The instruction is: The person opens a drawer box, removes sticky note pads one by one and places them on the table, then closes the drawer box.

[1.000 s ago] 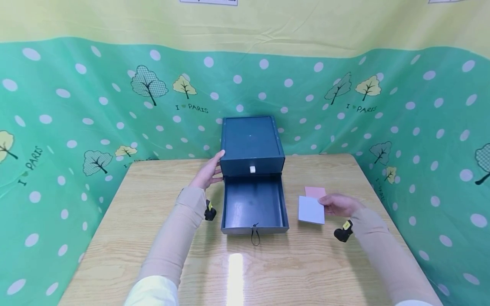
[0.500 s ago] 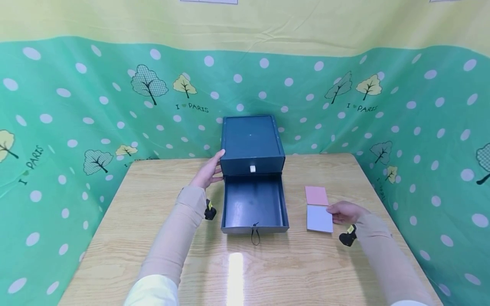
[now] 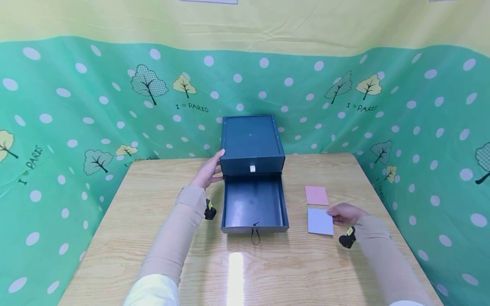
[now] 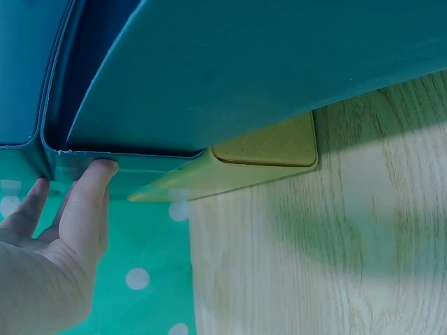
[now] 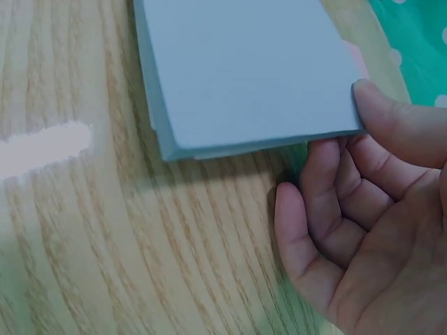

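Observation:
A dark blue two-drawer box (image 3: 250,138) stands at the table's back, its lower drawer (image 3: 252,202) pulled out with nothing inside. My left hand (image 3: 208,173) rests against the box's left side, fingers extended. In the left wrist view its thumb (image 4: 98,171) touches the edge of the box's casing. My right hand (image 3: 346,213) pinches the right edge of a pale blue pad of sticky notes (image 3: 320,221), thumb on top and fingers beneath. In the right wrist view the pad's near edge (image 5: 265,143) shows its thickness. Beyond it lies a pink square of note paper (image 3: 316,195).
The upper drawer, with a white knob (image 3: 252,169), is pushed in. A dark cord loop (image 3: 255,238) hangs from the lower drawer's front. Green dotted cloth (image 3: 237,93) closes off the back and sides of the wooden table (image 3: 291,272).
My right hand has moved the blue pad toward me and slightly right, off the pink paper it overlapped. The left hand stays against the box.

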Action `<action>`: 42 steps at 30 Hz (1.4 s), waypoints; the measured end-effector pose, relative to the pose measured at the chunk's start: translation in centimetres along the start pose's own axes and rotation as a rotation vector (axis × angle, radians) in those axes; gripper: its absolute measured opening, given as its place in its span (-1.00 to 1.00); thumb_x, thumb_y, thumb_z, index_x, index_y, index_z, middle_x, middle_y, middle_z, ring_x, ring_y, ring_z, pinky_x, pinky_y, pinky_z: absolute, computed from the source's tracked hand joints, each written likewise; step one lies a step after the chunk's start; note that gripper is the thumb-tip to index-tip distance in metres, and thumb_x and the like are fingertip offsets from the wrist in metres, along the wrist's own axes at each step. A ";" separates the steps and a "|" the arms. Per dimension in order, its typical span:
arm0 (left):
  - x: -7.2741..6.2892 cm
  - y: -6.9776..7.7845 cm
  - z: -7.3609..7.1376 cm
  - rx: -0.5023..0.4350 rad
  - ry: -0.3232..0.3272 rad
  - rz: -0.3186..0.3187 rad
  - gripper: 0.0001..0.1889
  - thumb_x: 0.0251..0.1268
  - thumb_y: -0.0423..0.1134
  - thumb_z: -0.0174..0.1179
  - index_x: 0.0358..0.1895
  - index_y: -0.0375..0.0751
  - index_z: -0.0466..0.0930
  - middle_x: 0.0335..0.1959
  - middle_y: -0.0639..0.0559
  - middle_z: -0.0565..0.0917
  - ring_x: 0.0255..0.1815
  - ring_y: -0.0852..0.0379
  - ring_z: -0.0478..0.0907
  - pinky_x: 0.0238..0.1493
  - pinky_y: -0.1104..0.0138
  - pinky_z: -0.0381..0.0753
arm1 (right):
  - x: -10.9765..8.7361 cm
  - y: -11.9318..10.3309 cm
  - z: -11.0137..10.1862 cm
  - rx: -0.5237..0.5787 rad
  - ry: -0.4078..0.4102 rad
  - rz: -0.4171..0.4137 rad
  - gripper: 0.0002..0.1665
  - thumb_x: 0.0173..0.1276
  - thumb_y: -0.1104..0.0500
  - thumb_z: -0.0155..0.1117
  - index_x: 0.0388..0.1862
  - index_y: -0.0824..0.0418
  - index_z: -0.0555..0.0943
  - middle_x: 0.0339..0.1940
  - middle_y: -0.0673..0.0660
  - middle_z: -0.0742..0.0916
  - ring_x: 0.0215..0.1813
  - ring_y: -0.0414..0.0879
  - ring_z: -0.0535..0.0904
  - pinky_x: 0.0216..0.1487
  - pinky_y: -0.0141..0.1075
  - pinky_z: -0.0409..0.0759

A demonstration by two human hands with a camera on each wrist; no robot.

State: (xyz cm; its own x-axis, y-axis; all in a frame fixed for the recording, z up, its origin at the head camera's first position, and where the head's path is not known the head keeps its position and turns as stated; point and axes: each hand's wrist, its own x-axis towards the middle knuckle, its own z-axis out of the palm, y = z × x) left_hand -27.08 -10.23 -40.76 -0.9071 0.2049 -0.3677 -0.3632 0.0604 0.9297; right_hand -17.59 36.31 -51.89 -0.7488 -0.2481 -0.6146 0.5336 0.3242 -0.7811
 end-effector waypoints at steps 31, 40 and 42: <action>0.1 -0.5 -0.2 -0.017 0.022 -0.002 -0.09 0.25 0.36 -0.06 0.52 -0.03 -0.14 0.51 -0.19 -0.01 0.46 -0.17 0.09 0.36 -0.01 0.26 | 0.8 -2.3 3.0 -0.704 0.489 -0.005 -0.73 0.18 0.22 0.29 -0.38 0.48 0.54 -0.46 0.24 0.61 -0.36 0.04 0.51 -0.27 -0.15 0.51; 0.0 -0.3 -0.1 -0.017 0.024 -0.001 -0.06 0.20 0.38 -0.01 0.52 -0.02 -0.13 0.51 -0.17 0.01 0.45 -0.16 0.12 0.35 0.01 0.28 | 0.9 -2.5 3.4 -0.743 0.491 0.059 -0.62 0.22 0.23 0.29 -0.18 0.56 0.52 -0.26 0.37 0.64 -0.20 0.15 0.55 -0.11 -0.06 0.53; 0.0 -0.3 -0.1 -0.019 0.022 0.002 -0.07 0.22 0.37 -0.02 0.52 -0.02 -0.12 0.51 -0.17 0.02 0.45 -0.16 0.12 0.36 0.01 0.28 | 1.0 -2.4 3.4 -0.737 0.503 0.058 -0.63 0.21 0.23 0.30 -0.18 0.55 0.52 -0.27 0.36 0.64 -0.21 0.14 0.55 -0.13 -0.07 0.53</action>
State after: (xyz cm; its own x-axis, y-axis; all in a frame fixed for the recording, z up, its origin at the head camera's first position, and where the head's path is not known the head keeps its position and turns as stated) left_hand -27.03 -10.31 -41.07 -0.9121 0.1835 -0.3667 -0.3654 0.0419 0.9299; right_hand -18.23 32.18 -51.03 -0.9049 0.1605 -0.3942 0.3177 0.8710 -0.3747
